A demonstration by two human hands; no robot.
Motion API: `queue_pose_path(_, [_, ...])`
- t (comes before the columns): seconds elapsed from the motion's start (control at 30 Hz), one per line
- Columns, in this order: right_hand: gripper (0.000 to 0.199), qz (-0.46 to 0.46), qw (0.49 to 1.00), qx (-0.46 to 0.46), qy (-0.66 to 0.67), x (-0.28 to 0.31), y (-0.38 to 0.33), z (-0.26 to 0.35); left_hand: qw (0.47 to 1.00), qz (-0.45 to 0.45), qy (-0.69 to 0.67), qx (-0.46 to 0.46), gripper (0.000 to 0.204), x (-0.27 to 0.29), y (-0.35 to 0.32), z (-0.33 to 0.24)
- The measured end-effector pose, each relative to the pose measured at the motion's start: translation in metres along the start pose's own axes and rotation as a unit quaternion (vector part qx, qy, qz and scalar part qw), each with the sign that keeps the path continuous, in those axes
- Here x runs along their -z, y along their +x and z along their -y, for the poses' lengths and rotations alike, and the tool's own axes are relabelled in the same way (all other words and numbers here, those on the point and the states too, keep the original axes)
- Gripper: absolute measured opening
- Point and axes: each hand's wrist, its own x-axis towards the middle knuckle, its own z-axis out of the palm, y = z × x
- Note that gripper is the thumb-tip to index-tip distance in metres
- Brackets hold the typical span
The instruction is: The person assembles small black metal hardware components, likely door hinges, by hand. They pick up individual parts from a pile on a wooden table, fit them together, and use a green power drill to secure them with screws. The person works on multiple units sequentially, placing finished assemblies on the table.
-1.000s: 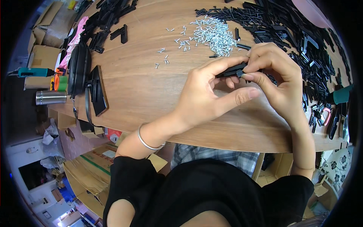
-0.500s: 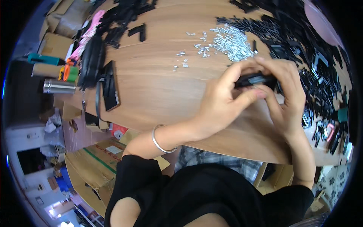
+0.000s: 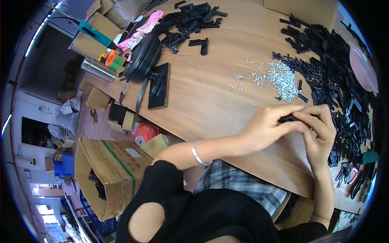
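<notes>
Over the right part of the wooden table, both hands meet around a small black part (image 3: pixel 286 118). My left hand (image 3: pixel 269 126) has thumb and fingers closed on its left side. Against the other side, my right hand (image 3: pixel 321 131) presses with bent fingers and thumb. Most of the part is covered by my fingers, so its full shape does not show. Beyond the hands lies a heap of small silvery screw-like pieces (image 3: pixel 285 81), with a few scattered to its left. Two short black pieces (image 3: pixel 302 97) sit between that heap and my hands.
Black parts (image 3: pixel 352 125) are piled along the right side, near a pink basin (image 3: pixel 362 67). Pistol-shaped black pieces (image 3: pixel 190 24) lie at the far left, by a black bag (image 3: pixel 142 56) and a dark flat panel (image 3: pixel 163 91). An open cardboard box (image 3: pixel 117 174) stands lower left.
The whole view has shifted and turned, so the table sits differently in it. My fingers have closed in around the black part, and less of it shows now.
</notes>
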Motion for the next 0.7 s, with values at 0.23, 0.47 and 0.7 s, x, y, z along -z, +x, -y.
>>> queue_pose_path(0.23, [0.037,0.081,0.988,-0.11,0.066,0.009,0.004,0.001,0.946,-0.017,0.244,0.212,0.028,0.135,-0.028,-0.012])
queue_pose_path(0.47, [0.022,0.112,0.983,-0.123,0.073,0.001,-0.008,-0.019,0.848,-0.093,0.519,0.054,0.027,0.223,0.015,0.029])
queue_pose_path(0.7, [0.015,0.012,0.99,-0.072,-0.12,0.022,-0.001,-0.057,0.668,-0.086,0.739,0.021,0.054,0.289,0.08,0.102])
